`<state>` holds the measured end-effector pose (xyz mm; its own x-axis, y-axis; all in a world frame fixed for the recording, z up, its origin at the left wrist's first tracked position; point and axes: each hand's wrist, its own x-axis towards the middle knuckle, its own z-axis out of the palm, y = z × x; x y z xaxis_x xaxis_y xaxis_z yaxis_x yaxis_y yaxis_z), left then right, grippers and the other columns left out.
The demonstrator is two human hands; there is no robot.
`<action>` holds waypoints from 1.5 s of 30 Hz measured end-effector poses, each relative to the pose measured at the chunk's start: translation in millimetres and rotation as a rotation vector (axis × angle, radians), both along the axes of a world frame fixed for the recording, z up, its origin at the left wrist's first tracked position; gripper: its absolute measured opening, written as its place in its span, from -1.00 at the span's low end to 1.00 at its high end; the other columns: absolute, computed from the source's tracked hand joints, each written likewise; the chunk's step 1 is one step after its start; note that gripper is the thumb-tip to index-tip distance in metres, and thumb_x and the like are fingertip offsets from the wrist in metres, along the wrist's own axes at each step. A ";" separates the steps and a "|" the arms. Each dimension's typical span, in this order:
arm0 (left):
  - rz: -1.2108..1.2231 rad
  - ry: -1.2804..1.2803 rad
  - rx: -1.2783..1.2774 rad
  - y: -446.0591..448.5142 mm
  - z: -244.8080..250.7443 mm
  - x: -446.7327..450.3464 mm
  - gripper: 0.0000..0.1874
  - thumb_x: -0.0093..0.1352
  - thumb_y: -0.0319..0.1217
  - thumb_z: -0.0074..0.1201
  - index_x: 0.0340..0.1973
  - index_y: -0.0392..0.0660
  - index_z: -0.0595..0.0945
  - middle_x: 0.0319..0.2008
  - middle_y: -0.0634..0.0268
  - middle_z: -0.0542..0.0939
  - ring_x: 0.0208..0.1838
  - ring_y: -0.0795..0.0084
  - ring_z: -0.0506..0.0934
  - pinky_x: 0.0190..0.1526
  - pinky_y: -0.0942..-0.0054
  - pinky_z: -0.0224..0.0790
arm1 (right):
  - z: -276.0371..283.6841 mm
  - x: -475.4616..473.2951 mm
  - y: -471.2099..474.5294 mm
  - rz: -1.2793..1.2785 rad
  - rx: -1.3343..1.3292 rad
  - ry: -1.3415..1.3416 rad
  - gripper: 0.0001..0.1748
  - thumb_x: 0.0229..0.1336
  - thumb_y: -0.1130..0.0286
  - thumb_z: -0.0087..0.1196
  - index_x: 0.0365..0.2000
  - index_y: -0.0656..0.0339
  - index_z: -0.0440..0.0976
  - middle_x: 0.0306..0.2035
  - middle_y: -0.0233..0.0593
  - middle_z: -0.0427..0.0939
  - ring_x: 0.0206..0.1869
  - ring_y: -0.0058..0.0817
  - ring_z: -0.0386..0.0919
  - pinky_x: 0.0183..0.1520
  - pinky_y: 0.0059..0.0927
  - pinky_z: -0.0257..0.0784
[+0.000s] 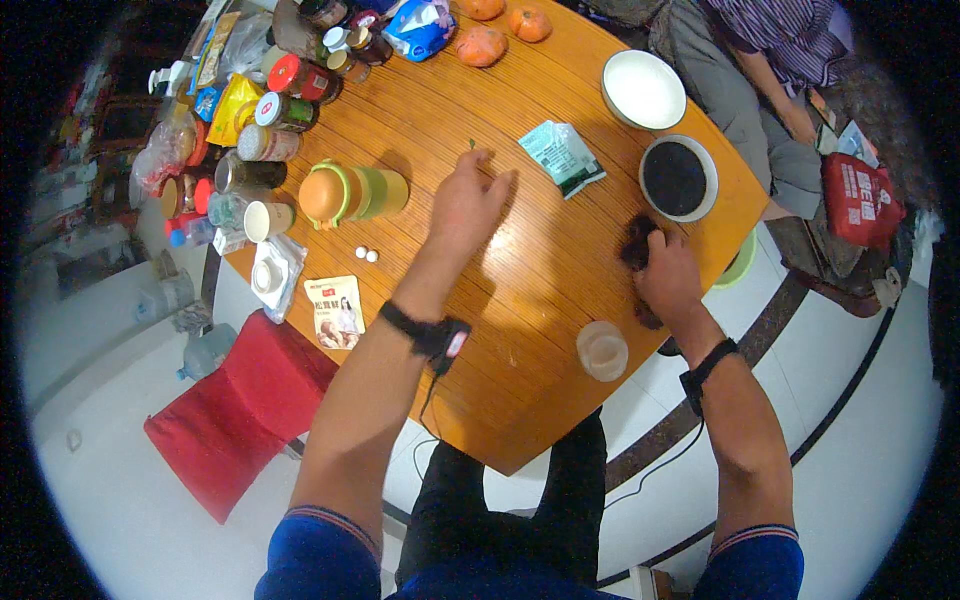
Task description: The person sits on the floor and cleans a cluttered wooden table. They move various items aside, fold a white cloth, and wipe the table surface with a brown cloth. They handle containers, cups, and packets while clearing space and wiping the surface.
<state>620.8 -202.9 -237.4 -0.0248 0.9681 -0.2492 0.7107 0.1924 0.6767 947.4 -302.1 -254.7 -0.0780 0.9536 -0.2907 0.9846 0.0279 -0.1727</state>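
Note:
My left hand (466, 199) is over the middle of the wooden table (420, 112), its thumb apart from its curled fingers. A tiny green leaf (472, 142) shows just beyond those fingertips. My right hand (670, 274) grips a dark brown, fuzzy-looking thing (639, 238) near the table's right edge; its exact kind is unclear. Just beyond that hand stands a white bowl (713, 187) filled with dark, soil-like material (674, 178). A clear plastic cup (602, 351) is nearer to me. Between and beyond my hands lies a teal and white packet (562, 157).
An empty white bowl (643, 88), several orange fruits (481, 46) and a green-yellow bottle (375, 193) stand farther off. Jars (304, 79) crowd the left side. Two white tablets (367, 254) lie near a printed pouch (335, 311). A red chair (247, 390) and a seated person (720, 97) flank the table.

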 end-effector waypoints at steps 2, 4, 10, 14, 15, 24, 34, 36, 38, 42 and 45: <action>0.027 0.081 0.036 25.8 -16.3 22.5 -0.42 0.50 -0.10 0.27 0.23 -0.29 0.58 -0.15 -0.13 0.79 -0.05 -0.11 0.76 0.01 0.06 0.63 | -0.3 -0.7 -2.3 -0.019 0.022 0.049 -0.49 -0.04 0.48 0.40 -0.05 0.26 0.44 -0.01 0.22 0.56 -0.02 0.22 0.63 0.03 0.13 0.63; 0.030 0.094 0.030 39.4 -27.2 33.2 -0.48 0.49 -0.11 0.27 0.16 -0.27 0.62 -0.15 -0.11 0.79 -0.05 -0.08 0.76 0.03 0.08 0.63 | -1.2 -1.5 -3.4 0.016 0.070 0.006 -0.47 -0.04 0.47 0.41 -0.04 0.26 0.43 0.01 0.21 0.55 0.03 0.21 0.61 0.06 0.12 0.62; -0.087 -0.050 -0.201 48.8 -32.5 31.5 -0.53 0.53 -0.13 0.20 0.10 -0.31 0.62 -0.10 -0.07 0.77 -0.03 -0.05 0.74 0.05 0.11 0.60 | 1.2 0.1 -2.2 -0.051 -0.103 -0.009 -0.60 0.13 0.37 0.31 -0.04 0.25 0.49 0.08 0.19 0.57 0.16 0.20 0.55 0.18 0.20 0.52; 0.039 -0.037 -0.192 52.0 -24.5 29.8 -0.48 0.48 -0.04 0.26 0.04 -0.30 0.67 -0.09 -0.07 0.77 0.01 -0.01 0.74 0.05 0.13 0.61 | 6.6 0.0 0.2 -0.039 -0.068 0.045 -0.60 0.13 0.37 0.31 -0.04 0.25 0.49 0.06 0.21 0.56 0.15 0.22 0.55 0.15 0.22 0.54; 0.087 -0.025 -0.207 57.7 -23.9 34.6 -0.46 0.47 -0.02 0.28 0.02 -0.29 0.69 -0.09 -0.07 0.78 0.02 0.00 0.74 0.05 0.14 0.61 | 6.6 -0.4 2.2 -0.052 -0.092 0.027 -0.55 0.09 0.39 0.36 -0.03 0.24 0.48 0.06 0.21 0.56 0.12 0.21 0.57 0.13 0.18 0.56; -0.081 0.036 -0.253 71.3 -36.5 67.0 -0.51 0.42 -0.04 0.33 -0.01 -0.22 0.73 -0.06 -0.08 0.79 0.03 -0.06 0.74 0.12 0.08 0.60 | 1.3 -0.2 -5.3 -0.038 -0.013 -0.006 -0.48 0.02 0.42 0.42 -0.02 0.23 0.45 0.01 0.19 0.58 0.01 0.19 0.64 0.04 0.13 0.63; -0.185 0.265 -0.121 30.6 -2.1 95.0 -0.41 0.39 -0.12 0.41 0.14 -0.29 0.62 0.13 -0.14 0.67 0.21 -0.10 0.64 0.24 0.06 0.54 | -3.6 0.3 -3.9 -0.047 0.002 0.008 -0.49 0.01 0.45 0.41 -0.03 0.24 0.45 -0.04 0.22 0.59 0.02 0.21 0.62 0.06 0.14 0.60; -0.179 0.243 -0.111 25.0 -1.8 100.5 -0.44 0.39 -0.14 0.42 0.13 -0.26 0.63 0.10 -0.11 0.68 0.17 -0.08 0.66 0.22 0.05 0.56 | -2.4 0.7 -4.7 -0.023 0.060 0.027 -0.50 0.00 0.45 0.41 -0.03 0.25 0.45 -0.04 0.23 0.59 0.04 0.21 0.61 0.09 0.14 0.59; -0.188 0.213 -0.119 21.8 -6.9 102.6 -0.47 0.39 -0.15 0.43 0.11 -0.25 0.63 0.07 -0.09 0.68 0.14 -0.08 0.67 0.19 0.05 0.57 | -0.8 0.5 -4.5 -0.016 0.097 0.056 -0.50 0.01 0.44 0.41 -0.04 0.26 0.45 -0.03 0.24 0.59 0.06 0.21 0.60 0.10 0.14 0.59; -0.205 0.100 -0.158 21.3 -18.9 88.6 -0.51 0.41 -0.17 0.41 0.07 -0.26 0.65 0.01 -0.09 0.71 0.09 -0.08 0.69 0.14 0.04 0.58 | 4.9 -1.7 -3.5 -0.083 -0.049 0.051 -0.56 0.06 0.45 0.31 -0.03 0.29 0.50 0.07 0.27 0.55 0.12 0.26 0.58 0.16 0.16 0.60; -0.075 -0.043 -0.114 22.2 -21.6 63.0 -0.53 0.43 -0.18 0.39 0.06 -0.29 0.66 -0.05 -0.11 0.74 0.05 -0.06 0.72 0.11 0.06 0.58 | 9.5 -2.9 -2.3 -0.089 -0.049 0.105 -0.49 0.01 0.42 0.41 -0.04 0.27 0.44 0.01 0.23 0.57 0.08 0.20 0.60 0.12 0.12 0.60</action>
<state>683.7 -180.8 -258.9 0.0601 0.9323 -0.3566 0.6966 0.2167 0.6839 944.5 -304.4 -245.3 -0.0259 0.9431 -0.3315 0.9592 -0.0699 -0.2739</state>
